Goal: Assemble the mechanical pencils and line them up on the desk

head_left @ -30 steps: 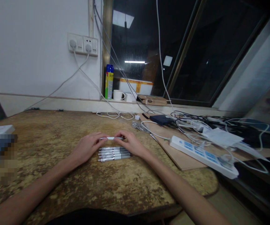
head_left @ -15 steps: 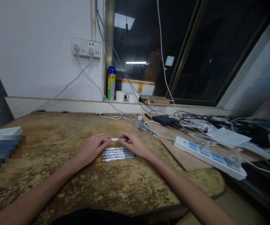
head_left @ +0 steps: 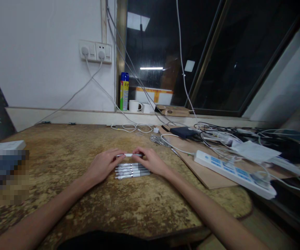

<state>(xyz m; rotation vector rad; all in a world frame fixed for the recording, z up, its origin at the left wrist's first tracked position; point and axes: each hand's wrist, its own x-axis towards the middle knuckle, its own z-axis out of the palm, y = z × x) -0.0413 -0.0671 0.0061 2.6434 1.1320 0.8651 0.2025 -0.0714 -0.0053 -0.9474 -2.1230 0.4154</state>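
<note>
Between my two hands lies one pen point(head_left: 128, 155), white in the middle, pointing left and right. Its left end is pinched by the fingers of my left hand point(head_left: 105, 163), which are closed on it. My right hand point(head_left: 151, 160) grips the other end between thumb and fingers. Just nearer to me, a row of several pens point(head_left: 131, 171) with clear and grey ends rests side by side on the worn wooden table point(head_left: 118, 205). My right hand partly covers the right ends of the farther ones.
On the right, a white power strip point(head_left: 233, 173) lies over a brown board point(head_left: 191, 163), with tangled cables beyond. A dark flat box point(head_left: 183, 132) sits at the board's back. A spray can point(head_left: 124, 92) and a white mug point(head_left: 134, 106) stand on the window ledge.
Both hands keep their hold on the pen, almost in the same place. The whole view has shifted very slightly; the row of pens looks unchanged.
</note>
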